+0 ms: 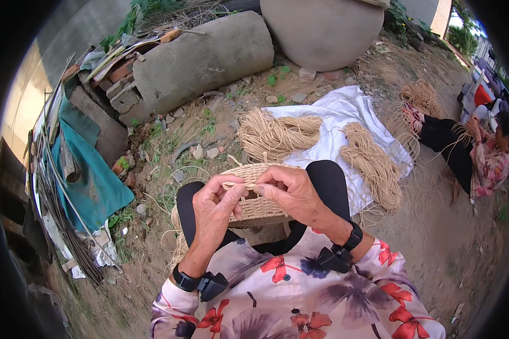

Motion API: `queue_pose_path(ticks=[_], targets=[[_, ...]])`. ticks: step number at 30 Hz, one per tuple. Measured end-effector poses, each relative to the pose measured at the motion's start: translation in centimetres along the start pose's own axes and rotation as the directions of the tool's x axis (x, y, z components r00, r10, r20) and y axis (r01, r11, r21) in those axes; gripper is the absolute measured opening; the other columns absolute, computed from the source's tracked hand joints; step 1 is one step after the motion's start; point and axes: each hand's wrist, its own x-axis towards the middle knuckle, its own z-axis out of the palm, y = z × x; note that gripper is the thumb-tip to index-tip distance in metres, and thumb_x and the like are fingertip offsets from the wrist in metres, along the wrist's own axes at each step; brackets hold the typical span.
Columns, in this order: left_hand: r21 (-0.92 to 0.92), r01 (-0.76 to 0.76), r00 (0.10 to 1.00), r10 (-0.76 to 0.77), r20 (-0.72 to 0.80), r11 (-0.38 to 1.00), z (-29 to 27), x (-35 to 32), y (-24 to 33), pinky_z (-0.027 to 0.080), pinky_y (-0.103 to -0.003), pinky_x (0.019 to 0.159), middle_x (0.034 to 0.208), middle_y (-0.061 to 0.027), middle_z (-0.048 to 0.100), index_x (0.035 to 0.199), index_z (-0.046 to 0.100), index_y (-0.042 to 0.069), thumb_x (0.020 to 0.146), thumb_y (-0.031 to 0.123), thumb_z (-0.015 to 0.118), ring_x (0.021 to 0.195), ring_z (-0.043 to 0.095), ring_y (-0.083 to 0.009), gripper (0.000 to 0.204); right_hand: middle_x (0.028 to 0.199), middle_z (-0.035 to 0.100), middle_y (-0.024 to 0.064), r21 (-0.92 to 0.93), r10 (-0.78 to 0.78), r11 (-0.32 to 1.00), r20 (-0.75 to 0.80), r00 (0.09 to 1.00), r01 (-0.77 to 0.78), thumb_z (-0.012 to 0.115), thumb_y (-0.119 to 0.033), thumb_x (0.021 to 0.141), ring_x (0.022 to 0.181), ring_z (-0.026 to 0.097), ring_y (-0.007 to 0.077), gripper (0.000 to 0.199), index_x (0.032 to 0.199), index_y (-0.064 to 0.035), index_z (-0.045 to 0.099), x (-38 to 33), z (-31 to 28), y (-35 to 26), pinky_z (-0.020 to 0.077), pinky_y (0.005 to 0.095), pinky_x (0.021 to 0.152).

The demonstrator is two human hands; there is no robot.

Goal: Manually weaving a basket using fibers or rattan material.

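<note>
We're looking straight down at our own lap, and there sits the woven basket (254, 195), resting on our knees so its rim comes up right under the fingers, close enough to work without reaching; our left hand (215, 206) has its fingers curled in narrow, thumb and forefinger pinched on a pale fibre strand (237, 185) just above the rim, while our right hand (288, 192) closes its fingertips on the other end of that same strand, so the piece is stretched taut between the two hands, which seems the point of holding it from both sides; ahead on the dirt lies a white cloth (345, 110) carrying two bundles of the same fibre, a bundle on the left (277, 133) and a longer bundle on the right (370, 164), kept off the soil and within arm's reach; off at the right edge another person (486, 152) sits on the ground with their own tangle of strands, and a big concrete pipe (203, 59) lies beyond the grass
</note>
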Motion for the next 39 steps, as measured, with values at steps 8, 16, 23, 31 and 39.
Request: queue_pose_path(ticks=[8, 16, 23, 31, 39], targets=[[0.604, -0.305, 0.949, 0.18, 0.26, 0.736, 0.5, -0.3, -4.0, 0.053, -0.042, 0.063, 0.081, -0.0199, 0.068, 0.132, 0.053, 0.008, 0.09, 0.0, 0.054, 0.07, 0.068, -0.0342, 0.042, 0.068, 0.064, 0.0112, -0.335, 0.08, 0.933, -0.167, 0.983, -0.133, 0.065, -0.01, 0.081, 0.059, 0.062, 0.0201, 0.01, 0.078, 0.0004, 0.064, -2.5, -1.4, 1.9, 0.0482, 0.0334, 0.057], [0.641, -0.335, 0.936, 0.166, 0.31, 0.691, 1.4, 0.1, -5.2, 0.049, -0.049, 0.062, 0.074, -0.0263, 0.062, 0.141, 0.047, 0.007, 0.084, -0.006, 0.051, 0.067, 0.064, -0.0425, 0.058, 0.073, 0.066, 0.0155, -0.477, 0.095, 0.866, -0.141, 0.985, -0.151, 0.063, -0.012, 0.077, 0.065, 0.066, 0.032, 0.011, 0.074, -0.0013, 0.063, -1.5, -1.1, 3.7, 0.0505, 0.0403, 0.059], [0.64, -0.204, 0.973, 0.083, 0.215, 0.741, 2.0, 0.2, -4.8, 0.049, -0.046, 0.06, 0.068, -0.0257, 0.06, 0.14, 0.047, 0.004, 0.086, -0.005, 0.052, 0.062, 0.064, -0.0409, 0.055, 0.068, 0.061, 0.014, -0.715, -0.227, 0.67, 0.059, 0.972, 0.2, 0.064, -0.009, 0.081, 0.061, 0.062, 0.0328, 0.01, 0.077, -0.0019, 0.058, -0.8, -1.1, 3.0, 0.0475, 0.0416, 0.053], [0.554, -0.15, 0.987, 0.153, 0.042, 0.819, 2.7, 0.1, -5.9, 0.051, -0.041, 0.058, 0.068, -0.0174, 0.063, 0.141, 0.048, 0.013, 0.084, -0.004, 0.056, 0.059, 0.064, -0.0327, 0.059, 0.072, 0.061, 0.0125, -0.627, -0.217, 0.755, 0.039, 0.975, 0.193, 0.065, -0.01, 0.083, 0.063, 0.061, 0.0328, 0.01, 0.081, -0.0025, 0.058, -1.4, -0.9, 5.4, 0.0472, 0.0417, 0.055], [0.688, -0.152, 0.98, 0.198, 0.011, 0.71, 2.1, 0.3, -4.7, 0.05, -0.042, 0.059, 0.074, -0.0109, 0.061, 0.126, 0.055, 0.015, 0.077, -0.003, 0.061, 0.062, 0.063, -0.0297, 0.053, 0.088, 0.061, 0.0083, -0.325, -0.018, 0.944, -0.222, 0.975, -0.056, 0.069, -0.008, 0.083, 0.056, 0.055, 0.0157, 0.022, 0.103, -0.001, 0.061, -2.8, -2.9, 4.7, 0.0445, 0.0305, 0.054]])
